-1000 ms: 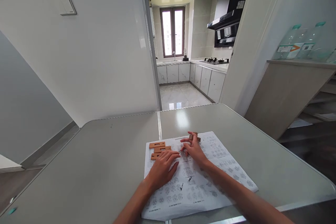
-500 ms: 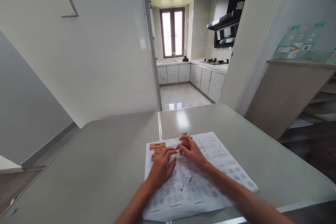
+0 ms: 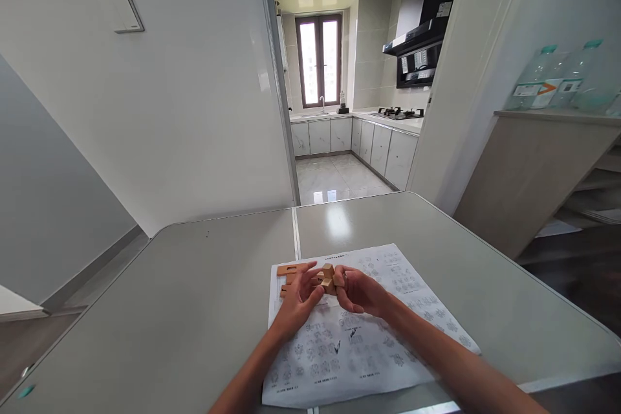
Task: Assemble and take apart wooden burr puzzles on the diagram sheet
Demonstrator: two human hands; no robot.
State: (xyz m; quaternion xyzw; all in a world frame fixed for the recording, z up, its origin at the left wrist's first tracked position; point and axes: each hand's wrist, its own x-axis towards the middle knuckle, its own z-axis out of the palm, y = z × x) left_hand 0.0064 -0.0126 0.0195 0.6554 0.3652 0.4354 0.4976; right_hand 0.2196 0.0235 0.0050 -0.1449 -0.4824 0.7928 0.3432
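A small light-wood interlocking puzzle assembly (image 3: 328, 277) sits between my two hands, above a printed sheet (image 3: 334, 369). My right hand (image 3: 363, 292) has its thumb and fingers closed on the assembly's right side. From the left, my left hand (image 3: 299, 297) grips it, thumb at the lower edge and fingers curled behind. Partly covered by my left hand, several loose notched wooden pieces (image 3: 287, 270) lie on the sheet's upper left. The sheet bears rows of small grey puzzle drawings and two black tick marks.
The sheet rests on a grey table (image 3: 208, 310) with a pale seam running down it. Beyond the table's far edge is a doorway to a kitchen. At right, plastic bottles (image 3: 557, 81) stand on a wooden shelf unit (image 3: 524, 168).
My right hand has brought the wooden assembly down and left, toward my left hand. My left hand has lifted from the loose pieces and closed on the assembly.
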